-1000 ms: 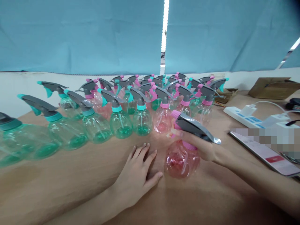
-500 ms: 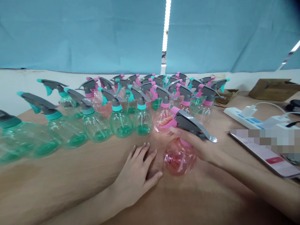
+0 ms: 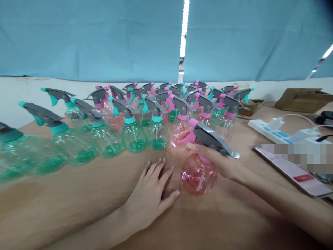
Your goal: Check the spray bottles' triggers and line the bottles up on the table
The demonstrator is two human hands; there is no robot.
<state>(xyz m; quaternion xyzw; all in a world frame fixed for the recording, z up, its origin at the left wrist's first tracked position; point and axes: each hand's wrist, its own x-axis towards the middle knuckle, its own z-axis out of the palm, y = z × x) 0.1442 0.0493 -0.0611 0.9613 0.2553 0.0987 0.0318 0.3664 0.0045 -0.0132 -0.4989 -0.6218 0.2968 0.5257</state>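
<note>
My right hand (image 3: 208,152) is closed round the neck of a pink spray bottle (image 3: 199,178), just under its grey and pink trigger head. The bottle is see-through, with a pale tube inside, and it stands on the wooden table (image 3: 91,205). Some of my right fingers are hidden behind the bottle's head. To the left of it, my left hand (image 3: 156,189) lies flat on the table, fingers spread and holding nothing. Just beyond my left hand stand a green spray bottle (image 3: 158,136) and another green spray bottle (image 3: 134,137).
Several green and pink spray bottles fill the back and left of the table. At the right lie a phone (image 3: 288,172) and a white power strip (image 3: 267,130) with plugs and cables. An opened brown cardboard box (image 3: 301,100) sits farther back. A blue curtain (image 3: 104,38) hangs behind.
</note>
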